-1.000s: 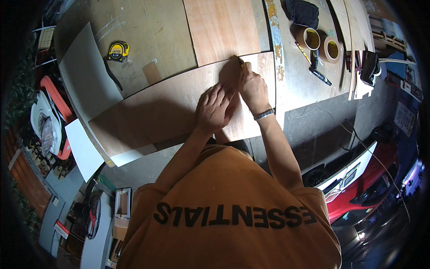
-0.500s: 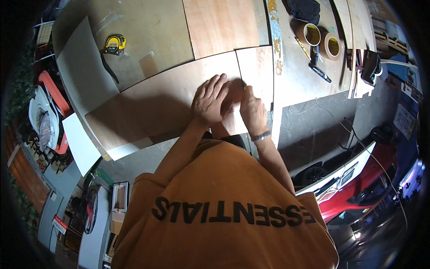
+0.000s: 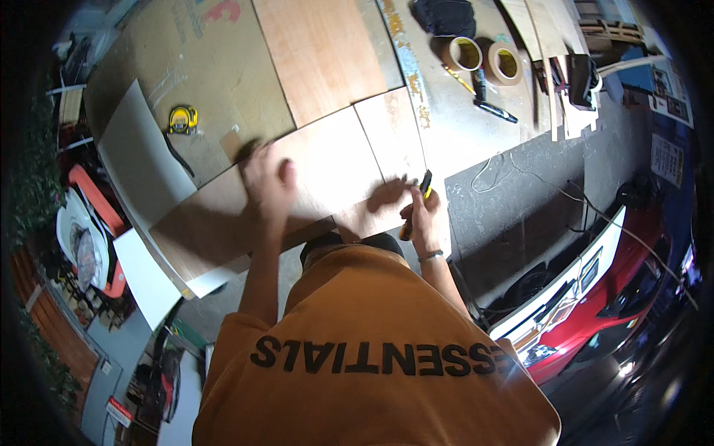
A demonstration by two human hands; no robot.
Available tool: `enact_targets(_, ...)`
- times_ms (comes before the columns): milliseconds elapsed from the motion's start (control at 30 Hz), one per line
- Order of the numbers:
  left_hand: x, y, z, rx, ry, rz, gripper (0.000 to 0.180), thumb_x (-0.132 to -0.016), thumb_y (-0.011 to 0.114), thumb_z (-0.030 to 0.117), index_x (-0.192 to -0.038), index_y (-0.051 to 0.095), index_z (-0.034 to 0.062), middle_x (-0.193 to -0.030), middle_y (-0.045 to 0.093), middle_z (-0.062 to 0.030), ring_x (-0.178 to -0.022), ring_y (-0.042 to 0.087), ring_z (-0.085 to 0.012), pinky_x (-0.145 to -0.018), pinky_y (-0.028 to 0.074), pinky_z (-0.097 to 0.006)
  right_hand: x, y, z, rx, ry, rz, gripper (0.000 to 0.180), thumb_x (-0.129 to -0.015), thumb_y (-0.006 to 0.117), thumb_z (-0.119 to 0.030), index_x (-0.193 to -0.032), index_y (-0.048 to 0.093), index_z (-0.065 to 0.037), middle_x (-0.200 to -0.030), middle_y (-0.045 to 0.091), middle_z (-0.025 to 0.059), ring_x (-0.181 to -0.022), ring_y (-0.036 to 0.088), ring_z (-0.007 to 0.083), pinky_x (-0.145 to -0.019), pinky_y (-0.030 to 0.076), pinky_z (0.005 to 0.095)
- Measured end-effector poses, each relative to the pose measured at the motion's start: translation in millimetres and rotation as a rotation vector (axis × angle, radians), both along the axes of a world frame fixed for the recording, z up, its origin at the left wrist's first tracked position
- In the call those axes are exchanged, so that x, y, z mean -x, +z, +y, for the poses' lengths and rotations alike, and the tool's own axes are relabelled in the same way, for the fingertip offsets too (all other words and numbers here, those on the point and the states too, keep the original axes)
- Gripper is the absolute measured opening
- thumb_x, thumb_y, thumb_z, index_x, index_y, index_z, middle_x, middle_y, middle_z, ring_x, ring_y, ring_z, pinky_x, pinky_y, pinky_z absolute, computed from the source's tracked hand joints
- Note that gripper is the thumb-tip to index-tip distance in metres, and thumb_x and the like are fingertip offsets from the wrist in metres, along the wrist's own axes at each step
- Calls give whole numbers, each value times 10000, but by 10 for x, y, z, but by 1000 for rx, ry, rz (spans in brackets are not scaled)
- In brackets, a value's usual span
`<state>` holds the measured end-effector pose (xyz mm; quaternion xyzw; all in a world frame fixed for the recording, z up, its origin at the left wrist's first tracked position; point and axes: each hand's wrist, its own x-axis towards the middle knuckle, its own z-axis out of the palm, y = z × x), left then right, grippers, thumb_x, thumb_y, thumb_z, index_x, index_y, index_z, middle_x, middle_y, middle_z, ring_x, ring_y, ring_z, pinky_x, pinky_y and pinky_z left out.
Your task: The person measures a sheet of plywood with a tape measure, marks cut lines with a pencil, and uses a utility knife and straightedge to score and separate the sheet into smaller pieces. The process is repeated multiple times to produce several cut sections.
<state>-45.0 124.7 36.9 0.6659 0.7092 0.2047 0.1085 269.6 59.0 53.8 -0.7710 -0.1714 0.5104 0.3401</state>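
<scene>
A long thin plywood sheet [image 3: 323,167] lies across the near part of the table, with a dark straight line separating it from a narrower plywood piece [image 3: 393,128] on its right. My right hand [image 3: 424,219] is closed around a yellow-and-black utility knife [image 3: 427,183], held above the near right end of the plywood, its head pointing away from me. My left hand [image 3: 266,182] is at the sheet's far edge, left of the middle. Motion smears its fingers, so I cannot tell whether they grip the edge.
Another plywood panel [image 3: 320,56] lies beyond. A yellow tape measure [image 3: 182,120] sits at the left, near a grey curved sheet [image 3: 141,160]. On the right are two tape rolls [image 3: 504,64], a marker [image 3: 495,111], a black pouch [image 3: 444,16] and a loose cable [image 3: 547,181].
My left hand has left its flat place on the plywood and moved left to the far edge. My right hand has drawn nearer to me and lifted, showing the knife. The view has shifted.
</scene>
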Motion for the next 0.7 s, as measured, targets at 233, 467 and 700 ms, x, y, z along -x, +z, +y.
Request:
enact_targets(233, 776, -116, 294, 243, -178, 41, 250, -934, 690, 285, -1059, 624, 78, -1096, 630, -127, -1081, 568, -355, -950, 432, -498, 272, -178, 335, -21, -517, 213, 250, -920, 783, -198, -913, 586, -45, -622, 573, 47, -422, 542, 172, -409, 453, 337)
enact_targets(467, 850, -346, 353, 235, -198, -99, 231, -933, 711, 244, -953, 586, 50, -943, 624, -133, -937, 587, -354, -872, 453, -488, 126, -199, 500, 150, -679, 331, 185, -929, 752, -116, -843, 618, -21, -666, 583, 63, -448, 540, 198, -432, 453, 352)
enact_targets(700, 621, -342, 432, 208, -139, -253, 234, -970, 696, 212, -972, 579, 9, -884, 630, -162, -831, 621, -339, -776, 500, -435, -262, 438, 179, 16, -442, 707, 151, -1018, 665, -195, -1078, 597, -74, -678, 477, -26, -537, 458, 99, -543, 472, 283)
